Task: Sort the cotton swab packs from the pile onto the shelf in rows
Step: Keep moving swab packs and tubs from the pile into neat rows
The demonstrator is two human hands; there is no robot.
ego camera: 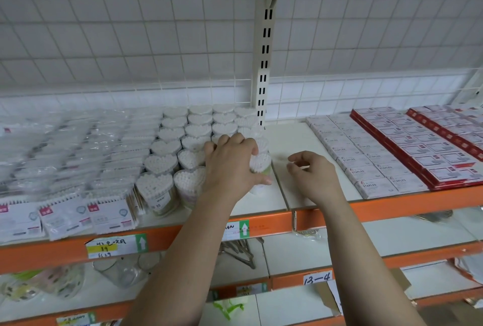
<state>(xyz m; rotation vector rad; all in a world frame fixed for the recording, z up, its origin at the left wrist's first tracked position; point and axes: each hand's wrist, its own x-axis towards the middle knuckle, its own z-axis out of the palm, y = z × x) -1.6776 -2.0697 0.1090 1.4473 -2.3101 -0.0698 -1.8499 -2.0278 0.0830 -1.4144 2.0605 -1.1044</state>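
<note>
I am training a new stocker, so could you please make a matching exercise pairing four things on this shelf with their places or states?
Things: 1 left hand; 2 right hand; 3 white staples boxes; 4 flat bagged swab packs.
Places or states: A far left of the shelf; B holds nothing, above bare shelf; C grips a heart-shaped swab pack; D right of the bare gap.
Pairs: 1-C; 2-B; 3-D; 4-A.
</note>
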